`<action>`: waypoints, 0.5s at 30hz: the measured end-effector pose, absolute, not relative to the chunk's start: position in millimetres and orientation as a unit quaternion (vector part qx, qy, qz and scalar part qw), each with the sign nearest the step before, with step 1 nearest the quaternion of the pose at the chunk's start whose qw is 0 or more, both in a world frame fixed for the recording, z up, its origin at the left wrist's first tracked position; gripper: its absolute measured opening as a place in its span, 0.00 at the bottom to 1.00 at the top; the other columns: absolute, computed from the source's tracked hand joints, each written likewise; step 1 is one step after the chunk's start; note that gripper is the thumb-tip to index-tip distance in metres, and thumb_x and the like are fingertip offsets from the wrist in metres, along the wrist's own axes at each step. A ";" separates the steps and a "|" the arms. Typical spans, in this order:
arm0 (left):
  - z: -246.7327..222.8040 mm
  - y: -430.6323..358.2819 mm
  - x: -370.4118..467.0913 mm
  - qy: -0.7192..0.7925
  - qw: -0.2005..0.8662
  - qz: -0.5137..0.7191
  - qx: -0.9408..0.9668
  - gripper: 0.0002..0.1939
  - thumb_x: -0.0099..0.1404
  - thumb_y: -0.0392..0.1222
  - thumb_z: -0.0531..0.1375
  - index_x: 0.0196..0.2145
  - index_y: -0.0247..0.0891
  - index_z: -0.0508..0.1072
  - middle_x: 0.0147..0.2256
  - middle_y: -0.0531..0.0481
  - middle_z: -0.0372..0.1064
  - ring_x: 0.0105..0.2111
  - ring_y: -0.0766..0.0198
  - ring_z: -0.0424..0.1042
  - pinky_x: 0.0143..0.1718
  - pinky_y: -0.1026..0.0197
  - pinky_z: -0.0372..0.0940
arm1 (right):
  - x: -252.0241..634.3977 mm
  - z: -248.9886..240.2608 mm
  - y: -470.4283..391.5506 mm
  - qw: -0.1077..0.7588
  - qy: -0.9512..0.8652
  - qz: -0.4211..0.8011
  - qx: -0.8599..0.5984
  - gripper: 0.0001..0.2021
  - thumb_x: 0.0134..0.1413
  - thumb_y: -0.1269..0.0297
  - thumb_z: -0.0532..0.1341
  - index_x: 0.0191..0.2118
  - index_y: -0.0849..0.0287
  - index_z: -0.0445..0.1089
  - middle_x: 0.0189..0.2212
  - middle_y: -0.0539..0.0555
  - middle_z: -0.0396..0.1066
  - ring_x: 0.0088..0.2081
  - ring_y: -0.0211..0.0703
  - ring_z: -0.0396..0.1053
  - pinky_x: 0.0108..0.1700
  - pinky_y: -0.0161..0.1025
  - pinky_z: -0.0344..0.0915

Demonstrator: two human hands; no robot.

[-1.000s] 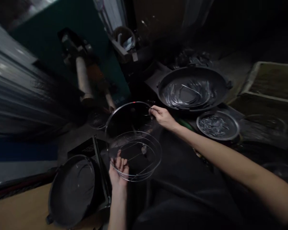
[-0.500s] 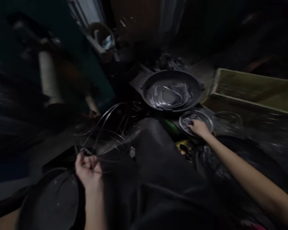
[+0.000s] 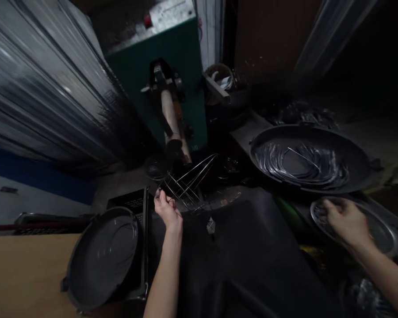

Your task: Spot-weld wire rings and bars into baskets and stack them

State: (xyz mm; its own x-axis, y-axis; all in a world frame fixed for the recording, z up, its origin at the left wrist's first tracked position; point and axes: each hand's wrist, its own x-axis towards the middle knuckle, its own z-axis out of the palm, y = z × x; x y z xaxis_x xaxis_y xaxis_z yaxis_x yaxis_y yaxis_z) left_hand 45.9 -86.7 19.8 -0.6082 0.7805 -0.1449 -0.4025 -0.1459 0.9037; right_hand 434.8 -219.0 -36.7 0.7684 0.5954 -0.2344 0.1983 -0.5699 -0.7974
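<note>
My left hand is closed on a thin wire frame, whose bent rods spread out above and right of the fingers. At the right, my right hand is over a round metal dish of small pieces; its fingers are bent together, and what they hold is too small to make out. Behind the dish sits a wide dark basin with a coil of bent wires in it. Another dark basin stands left of my left hand.
A green machine with a pale cylindrical arm rises ahead. A wooden board lies at lower left. Beyond the machine is a round bin. Dark cloth covers my lap.
The view has swung left, bringing the green machine nearer the centre. My left hand still holds the wire frame. My right hand has lifted slightly and is blurred over the dish.
</note>
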 end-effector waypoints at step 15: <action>12.4 -86.3 23.3 0.516 0.354 0.763 0.163 0.22 0.56 0.53 0.62 0.42 0.35 0.69 0.16 0.65 0.48 0.14 0.78 0.45 0.17 0.71 0.42 | 203.4 49.1 -66.6 0.585 -0.280 0.575 -0.498 0.20 0.26 0.55 0.75 0.25 0.64 0.72 0.22 0.52 0.70 0.24 0.38 0.70 0.21 0.29 0.63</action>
State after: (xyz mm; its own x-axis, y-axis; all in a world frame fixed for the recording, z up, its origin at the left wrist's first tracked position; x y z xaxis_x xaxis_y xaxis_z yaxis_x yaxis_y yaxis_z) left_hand 23.3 -86.3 12.4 -0.6963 0.7081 -0.1174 -0.3726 -0.2167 0.9023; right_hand 203.4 -66.6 49.1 0.1821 0.9521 -0.2458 -0.3942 -0.1583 -0.9053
